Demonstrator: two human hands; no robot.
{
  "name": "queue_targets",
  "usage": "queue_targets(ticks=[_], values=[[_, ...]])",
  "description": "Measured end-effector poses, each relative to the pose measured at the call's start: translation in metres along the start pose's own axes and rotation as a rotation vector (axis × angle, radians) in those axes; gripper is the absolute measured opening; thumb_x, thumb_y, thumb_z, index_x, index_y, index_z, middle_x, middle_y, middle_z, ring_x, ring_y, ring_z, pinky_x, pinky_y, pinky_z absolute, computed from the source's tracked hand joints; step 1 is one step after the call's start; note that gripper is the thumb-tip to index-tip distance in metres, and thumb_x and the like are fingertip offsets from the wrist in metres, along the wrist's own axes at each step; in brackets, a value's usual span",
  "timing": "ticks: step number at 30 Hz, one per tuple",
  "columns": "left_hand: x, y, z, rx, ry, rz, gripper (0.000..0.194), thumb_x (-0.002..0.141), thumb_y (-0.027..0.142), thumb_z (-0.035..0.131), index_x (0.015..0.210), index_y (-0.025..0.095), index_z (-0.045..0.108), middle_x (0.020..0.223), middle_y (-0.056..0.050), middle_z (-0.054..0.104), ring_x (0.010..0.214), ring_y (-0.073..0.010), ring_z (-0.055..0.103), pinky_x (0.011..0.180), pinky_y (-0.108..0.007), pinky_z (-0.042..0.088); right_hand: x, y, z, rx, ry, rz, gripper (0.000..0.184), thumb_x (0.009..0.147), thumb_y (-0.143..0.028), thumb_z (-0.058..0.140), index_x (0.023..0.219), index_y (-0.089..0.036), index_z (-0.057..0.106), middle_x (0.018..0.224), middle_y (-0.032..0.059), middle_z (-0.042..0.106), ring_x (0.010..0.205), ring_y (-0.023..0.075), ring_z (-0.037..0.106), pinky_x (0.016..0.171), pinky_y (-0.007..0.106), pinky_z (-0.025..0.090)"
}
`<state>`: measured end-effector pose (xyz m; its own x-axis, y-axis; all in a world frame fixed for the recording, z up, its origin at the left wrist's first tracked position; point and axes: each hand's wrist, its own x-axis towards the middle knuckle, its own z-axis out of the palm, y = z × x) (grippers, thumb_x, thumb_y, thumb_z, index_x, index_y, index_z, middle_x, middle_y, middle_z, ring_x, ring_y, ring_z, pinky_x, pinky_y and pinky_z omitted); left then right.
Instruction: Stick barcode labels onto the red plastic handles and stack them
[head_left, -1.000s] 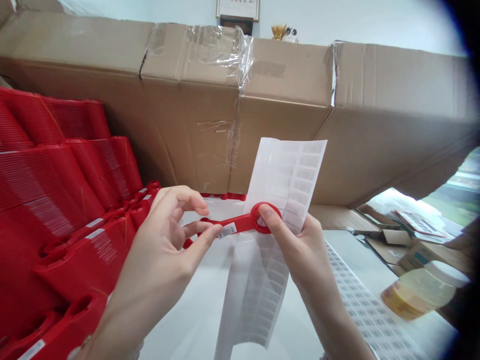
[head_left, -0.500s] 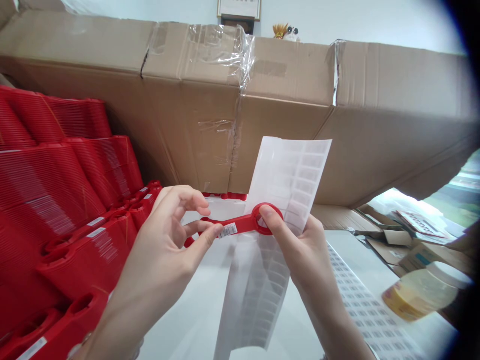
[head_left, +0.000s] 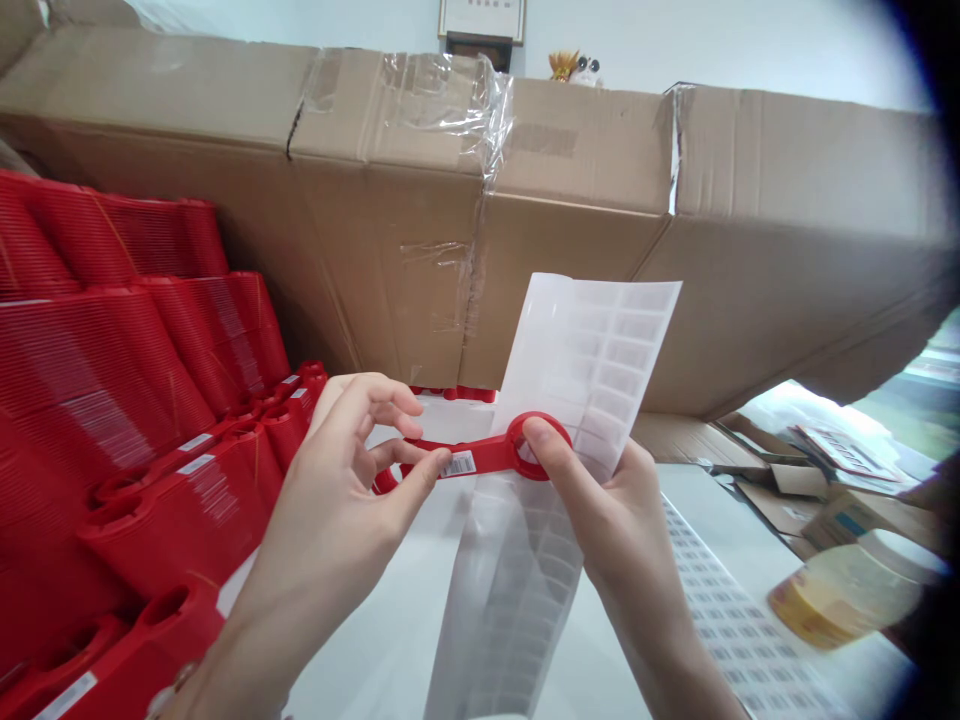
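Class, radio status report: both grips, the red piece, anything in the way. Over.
Left grip pinching red piece beside its barcode label. Right grip on the ring end and label sheet. Red stacks crowding left side.

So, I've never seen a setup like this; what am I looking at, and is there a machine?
No machine here: these are a person's bare left hand and right hand. The view comes from a camera worn on their head, looking forward and down.

Both hands hold one red piece: the left pinches it beside a small barcode label, while the right thumb presses over its ring-shaped end. The right hand also holds a pale see-through sheet behind it.

On the white table, at the right, are a sheet of printed labels and a jar. Red stacks fill the left side; cardboard stands behind.
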<state>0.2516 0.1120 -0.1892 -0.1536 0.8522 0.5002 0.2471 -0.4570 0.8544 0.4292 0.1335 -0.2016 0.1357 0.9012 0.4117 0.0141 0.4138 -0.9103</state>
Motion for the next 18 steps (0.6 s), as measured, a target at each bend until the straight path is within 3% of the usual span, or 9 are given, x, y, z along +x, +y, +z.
queue_targets(ticks=[3,5,8,10,12,16,18], values=[[0.002,-0.003,0.002,0.163,0.109,0.092,0.022,0.084,0.026,0.077,0.095,0.027,0.058,0.113,0.0,0.046,0.08,-0.011,0.061,0.072,-0.028,0.06,0.0,0.002,0.002,-0.012,0.015,-0.021,0.032,0.082,-0.053,0.078,0.077,-0.022,0.075,0.077,0.0044,0.075,0.072,0.0227,0.071,0.062,0.032,0.059],[0.004,-0.006,0.003,0.337,0.203,0.144,0.024,0.083,0.032,0.078,0.097,0.026,0.06,0.121,-0.002,0.044,0.088,-0.0163,0.061,0.084,-0.04,0.06,0.001,0.004,0.004,0.014,0.038,-0.003,0.033,0.082,-0.054,0.078,0.077,-0.021,0.075,0.078,0.005,0.076,0.074,0.0242,0.073,0.062,0.033,0.06],[0.008,-0.013,0.006,0.565,0.288,0.217,0.027,0.089,0.042,0.073,0.105,0.025,0.06,0.127,-0.008,0.042,0.116,-0.0292,0.055,0.105,-0.053,0.048,0.005,0.011,0.006,0.09,0.08,0.043,0.034,0.084,-0.056,0.075,0.084,-0.022,0.076,0.082,0.0064,0.078,0.079,0.0275,0.075,0.062,0.035,0.061],[0.009,-0.018,0.01,0.581,0.265,0.243,0.023,0.098,0.042,0.059,0.113,0.025,0.056,0.131,-0.01,0.041,0.128,-0.0312,0.048,0.108,-0.051,0.045,0.005,0.015,0.008,0.131,0.092,0.051,0.034,0.085,-0.055,0.074,0.089,-0.022,0.077,0.087,0.007,0.079,0.084,0.0288,0.076,0.065,0.036,0.062],[0.008,-0.02,0.016,0.522,0.224,0.228,0.028,0.101,0.042,0.053,0.123,0.025,0.049,0.134,-0.011,0.041,0.126,-0.0289,0.052,0.103,-0.047,0.049,0.004,0.017,0.012,0.162,0.122,0.052,0.034,0.085,-0.055,0.075,0.092,-0.022,0.077,0.09,0.0075,0.079,0.087,0.0287,0.075,0.069,0.037,0.062],[0.004,-0.019,0.02,0.452,0.233,0.197,0.06,0.088,0.056,0.07,0.133,0.026,0.043,0.138,-0.01,0.04,0.114,-0.0263,0.059,0.095,-0.045,0.053,-0.003,0.015,0.019,0.181,0.171,0.042,0.037,0.083,-0.058,0.075,0.086,-0.021,0.078,0.085,0.0072,0.078,0.082,0.0269,0.075,0.065,0.034,0.061],[0.005,-0.017,0.017,0.469,0.224,0.183,0.063,0.084,0.058,0.074,0.131,0.028,0.046,0.136,-0.009,0.043,0.11,-0.0251,0.06,0.093,-0.042,0.053,-0.004,0.013,0.021,0.17,0.14,0.021,0.037,0.084,-0.058,0.074,0.081,-0.022,0.076,0.078,0.006,0.077,0.077,0.0257,0.074,0.061,0.033,0.06]])
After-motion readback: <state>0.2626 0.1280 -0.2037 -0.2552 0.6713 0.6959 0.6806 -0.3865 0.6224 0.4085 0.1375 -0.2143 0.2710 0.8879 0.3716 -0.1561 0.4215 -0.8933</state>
